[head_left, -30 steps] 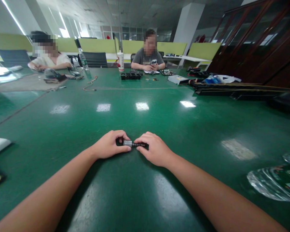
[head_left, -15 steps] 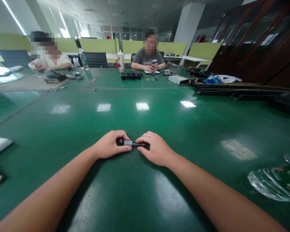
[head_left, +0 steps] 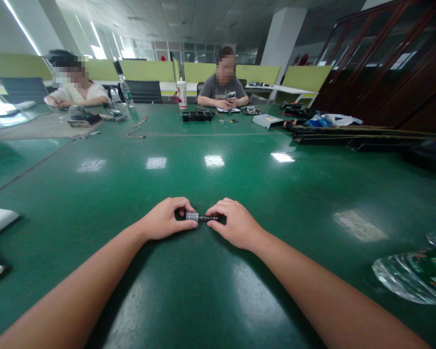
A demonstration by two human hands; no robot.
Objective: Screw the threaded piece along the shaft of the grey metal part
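1. One small part (head_left: 192, 217), a grey cylinder with a thin, dark, ringed shaft, sits between two bare hands near the middle of the green tabletop (head_left: 218, 186). It lies level, shaft to the right (whether it touches the surface, I cannot tell).
2. Two clear bottles: one upright bottle (head_left: 126, 93) at the far left, one nearer bottle (head_left: 414, 276) cut off by the right edge.
3. Two people sit across the table: one person in white (head_left: 83, 92), one person in grey (head_left: 220, 87) holding one phone (head_left: 231, 95).
4. One white bottle (head_left: 182, 94) stands behind one black device (head_left: 197, 115).
5. The left hand (head_left: 167, 218) is curled, thumb and fingers closed around the cylinder.
6. The right hand (head_left: 236, 224) mirrors it, thumb and forefinger narrowed to a pinch on the shaft.
7. Both forearms slant inward from the lower corners.
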